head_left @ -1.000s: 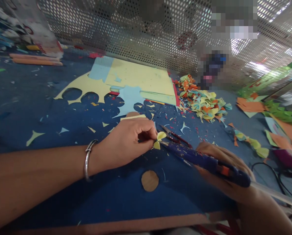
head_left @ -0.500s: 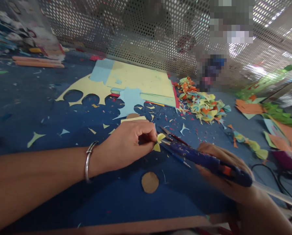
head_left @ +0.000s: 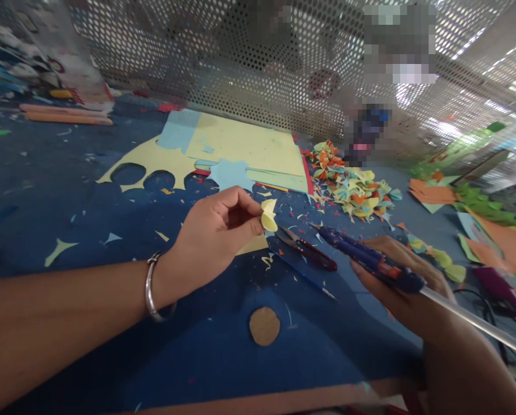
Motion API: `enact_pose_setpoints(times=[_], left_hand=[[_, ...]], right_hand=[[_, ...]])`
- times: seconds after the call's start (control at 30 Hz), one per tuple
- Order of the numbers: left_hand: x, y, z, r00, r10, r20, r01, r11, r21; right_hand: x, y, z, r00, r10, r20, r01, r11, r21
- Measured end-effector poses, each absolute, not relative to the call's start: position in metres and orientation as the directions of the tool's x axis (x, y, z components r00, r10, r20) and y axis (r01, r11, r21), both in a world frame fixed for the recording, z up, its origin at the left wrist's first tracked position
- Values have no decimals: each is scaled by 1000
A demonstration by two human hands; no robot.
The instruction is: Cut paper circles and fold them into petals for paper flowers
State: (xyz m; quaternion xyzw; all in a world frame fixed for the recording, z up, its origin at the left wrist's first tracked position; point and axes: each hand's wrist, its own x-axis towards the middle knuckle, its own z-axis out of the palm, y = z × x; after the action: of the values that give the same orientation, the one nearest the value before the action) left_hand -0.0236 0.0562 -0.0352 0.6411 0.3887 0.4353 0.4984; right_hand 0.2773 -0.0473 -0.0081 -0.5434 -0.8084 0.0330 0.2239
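Observation:
My left hand, with a silver bangle at the wrist, pinches a small folded yellow paper piece between thumb and fingertips. My right hand is wrapped round a dark blue glue gun. A translucent glue stick juts from its rear end. Its nozzle points left toward the paper piece, with a gap between them. Below the two hands, red-handled snips and a thin blue stick lie on the table. A brown cardboard disc lies nearer to me.
Cut yellow and blue paper sheets lie at the back against a perforated metal screen. To their right is a heap of folded paper pieces. Orange paper and a purple box with dark cables stand at the right. Scraps litter the blue table.
My left hand has lifted and moved slightly left with the yellow paper piece, turning it. The glue gun's nozzle has come away from the paper, and my right hand has moved up a little.

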Motion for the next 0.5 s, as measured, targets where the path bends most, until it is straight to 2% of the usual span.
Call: enact_pose_setpoints(times=[0.07,0.27,0.37,0.5], left_hand=[[-24,56,-34,297,934,197,76,-229,971],[-22,55,-34,267,940,214,12,-225,974],[-21,55,-34,230,948,222,-53,-215,975],[-20,55,-33,191,951,241,-102,-225,969]], right_hand=[[285,-46,-7,-306,896,322,891,389,-233],[314,-34,-12,-332,918,219,943,312,118],[325,-28,-13,-307,943,125,946,289,146],[325,-29,1,-305,952,40,950,301,82]])
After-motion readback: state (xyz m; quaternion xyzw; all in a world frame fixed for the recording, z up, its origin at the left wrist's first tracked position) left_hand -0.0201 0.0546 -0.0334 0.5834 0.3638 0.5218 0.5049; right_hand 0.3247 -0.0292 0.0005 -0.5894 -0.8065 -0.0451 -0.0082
